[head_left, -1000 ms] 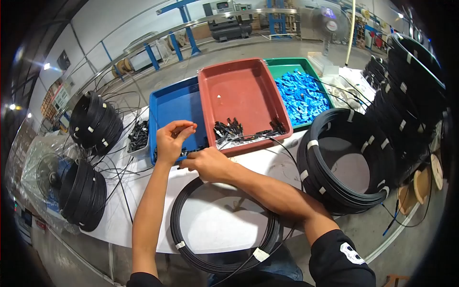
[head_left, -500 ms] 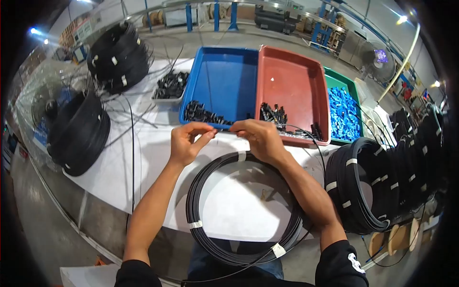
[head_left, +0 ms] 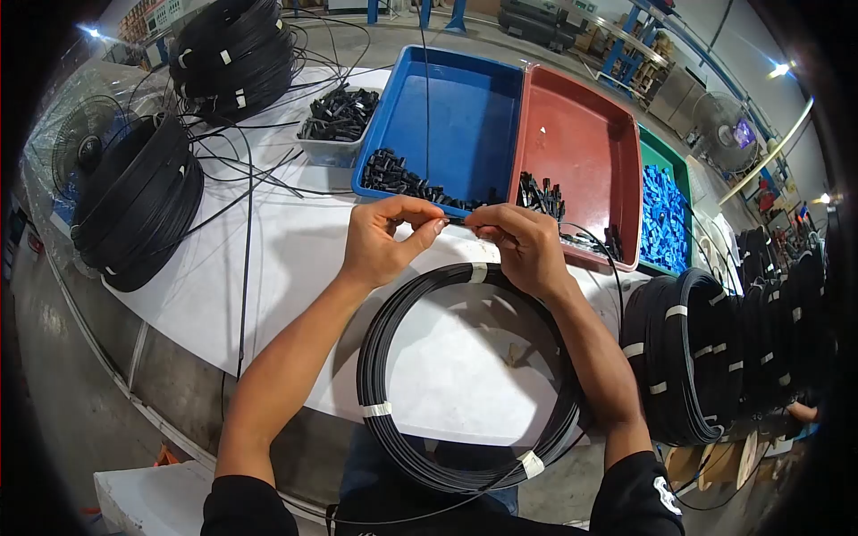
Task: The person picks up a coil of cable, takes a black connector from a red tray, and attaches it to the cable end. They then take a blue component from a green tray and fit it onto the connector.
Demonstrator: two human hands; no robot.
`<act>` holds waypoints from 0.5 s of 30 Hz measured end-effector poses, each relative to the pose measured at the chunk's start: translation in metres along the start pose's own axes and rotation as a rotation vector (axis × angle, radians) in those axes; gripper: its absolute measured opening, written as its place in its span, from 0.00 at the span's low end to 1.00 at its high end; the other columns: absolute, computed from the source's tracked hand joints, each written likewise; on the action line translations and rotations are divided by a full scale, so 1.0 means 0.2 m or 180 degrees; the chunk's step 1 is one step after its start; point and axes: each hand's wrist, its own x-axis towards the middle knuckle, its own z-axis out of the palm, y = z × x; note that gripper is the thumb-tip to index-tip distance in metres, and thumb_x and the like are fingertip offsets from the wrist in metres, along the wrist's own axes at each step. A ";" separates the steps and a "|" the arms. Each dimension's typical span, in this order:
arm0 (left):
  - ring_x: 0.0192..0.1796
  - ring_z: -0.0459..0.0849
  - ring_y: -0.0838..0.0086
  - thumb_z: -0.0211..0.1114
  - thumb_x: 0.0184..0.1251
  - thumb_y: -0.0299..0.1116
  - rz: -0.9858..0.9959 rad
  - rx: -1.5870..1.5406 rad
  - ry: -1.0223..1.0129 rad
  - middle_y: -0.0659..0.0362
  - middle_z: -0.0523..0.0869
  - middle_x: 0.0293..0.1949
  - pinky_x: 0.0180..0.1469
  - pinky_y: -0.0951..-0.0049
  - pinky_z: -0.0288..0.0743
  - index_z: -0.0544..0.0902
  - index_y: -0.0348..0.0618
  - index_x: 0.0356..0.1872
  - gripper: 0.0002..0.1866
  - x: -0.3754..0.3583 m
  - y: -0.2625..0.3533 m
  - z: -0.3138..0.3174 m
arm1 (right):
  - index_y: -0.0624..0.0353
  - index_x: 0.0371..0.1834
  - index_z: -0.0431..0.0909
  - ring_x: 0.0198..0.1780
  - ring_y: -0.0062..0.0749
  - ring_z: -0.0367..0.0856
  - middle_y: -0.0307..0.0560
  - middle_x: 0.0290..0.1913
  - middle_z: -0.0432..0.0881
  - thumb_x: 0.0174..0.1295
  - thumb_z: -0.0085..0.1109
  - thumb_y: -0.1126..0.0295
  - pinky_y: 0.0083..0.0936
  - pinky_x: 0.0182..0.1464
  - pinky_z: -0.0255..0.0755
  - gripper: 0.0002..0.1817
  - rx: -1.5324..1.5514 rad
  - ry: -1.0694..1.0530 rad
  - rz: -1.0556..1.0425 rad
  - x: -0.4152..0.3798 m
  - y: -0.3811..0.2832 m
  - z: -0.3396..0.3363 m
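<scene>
White tabletop under us carries the taped cable coil; above its far edge our left hand and right hand, apart a second ago, now meet, fingertips pinching a small black connector on the cable end. Beyond lie the blue tray and red tray.

The flat black coil of smooth plastic-sheathed cable looks faintly glossy and is bound with matt white tape strips. It lies on a matt white tabletop. The blue plastic tray and the red plastic tray have smooth, slightly shiny walls. The small black plastic connector pieces in the blue tray look dull. The bare left hand and bare right hand pinch a thin black cable end; the cuffs are matt black cloth.
</scene>
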 end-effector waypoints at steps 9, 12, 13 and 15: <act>0.39 0.88 0.76 0.69 0.63 0.17 0.0064 0.0774 -0.0158 0.54 0.91 0.37 0.45 0.77 0.80 0.87 0.33 0.44 0.09 0.00 0.03 -0.02 | 0.67 0.42 0.84 0.40 0.42 0.90 0.54 0.40 0.88 0.56 0.53 0.93 0.28 0.43 0.84 0.16 -0.0083 0.0026 0.0021 -0.01 -0.01 0.00; 0.40 0.89 0.76 0.69 0.64 0.16 0.0211 0.1098 -0.0338 0.53 0.92 0.38 0.45 0.78 0.81 0.87 0.34 0.46 0.10 0.00 0.05 -0.03 | 0.58 0.44 0.83 0.40 0.41 0.90 0.50 0.39 0.88 0.51 0.58 0.90 0.32 0.36 0.84 0.19 -0.0612 -0.0098 -0.0201 -0.02 -0.01 -0.01; 0.42 0.90 0.75 0.70 0.64 0.17 0.0220 0.1056 -0.0305 0.51 0.92 0.38 0.46 0.77 0.81 0.85 0.34 0.48 0.12 0.00 0.06 -0.02 | 0.58 0.47 0.80 0.40 0.41 0.90 0.49 0.38 0.88 0.52 0.60 0.88 0.33 0.35 0.83 0.19 -0.0670 -0.0113 -0.0055 -0.01 -0.02 -0.02; 0.43 0.91 0.74 0.70 0.64 0.17 0.0225 0.1011 -0.0275 0.50 0.92 0.38 0.47 0.77 0.82 0.83 0.34 0.51 0.15 0.00 0.08 0.00 | 0.57 0.49 0.77 0.39 0.41 0.90 0.49 0.38 0.88 0.54 0.62 0.87 0.33 0.34 0.82 0.19 -0.0729 -0.0129 0.0099 -0.02 -0.04 -0.01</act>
